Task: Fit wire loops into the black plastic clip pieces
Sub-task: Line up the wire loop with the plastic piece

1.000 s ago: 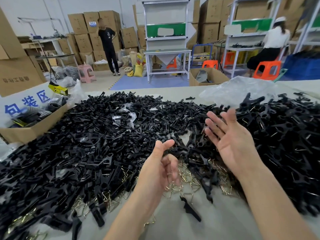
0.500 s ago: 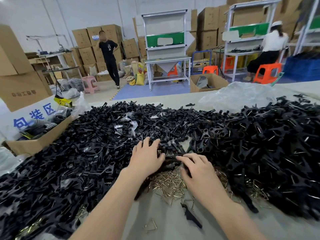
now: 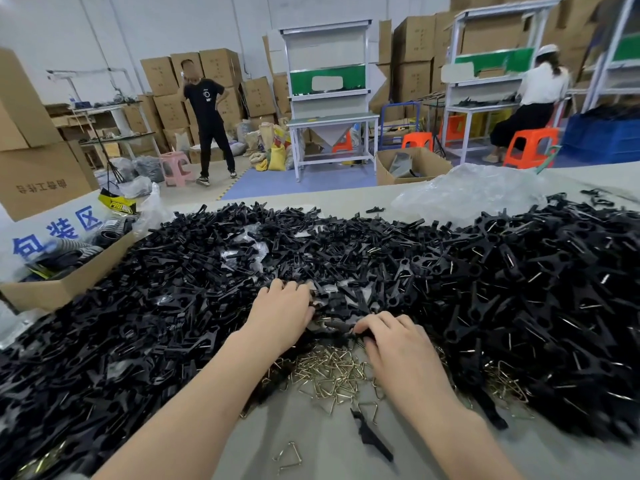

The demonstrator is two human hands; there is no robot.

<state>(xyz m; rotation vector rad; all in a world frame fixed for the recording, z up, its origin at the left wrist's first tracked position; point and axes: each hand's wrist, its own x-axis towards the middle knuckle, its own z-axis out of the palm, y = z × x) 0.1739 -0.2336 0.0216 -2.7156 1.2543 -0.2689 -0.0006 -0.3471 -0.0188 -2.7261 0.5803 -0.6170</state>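
Head view: recorded a grey table [image 3: 329,459] running across the whole frame. Found black clips [image 3: 173,306] heaped over most of its surface, from the left edge to the right and piled highest at right. Noted an open cardboard box [image 3: 69,282] touching the heap at far left, and a crumpled clear bag [image 3: 467,192] lying just beyond the heap at upper right.

Located the left hand [image 3: 282,315] palm down on the heap near centre, fingers bent into the clips; could not tell whether anything was grasped. Located the right hand [image 3: 401,344] just beside it, also palm down, with fingers curled and pinching a clip [image 3: 346,332] at the heap's near edge.

Observed brass-coloured wire loops [image 3: 332,372] in a loose pile on the table, directly below and between both hands, partly tucked under the clips. Registered a loose clip [image 3: 372,438] lying flat on bare table nearer the camera, apart from the heap, and a loose loop [image 3: 289,457] to its left, not touching it.
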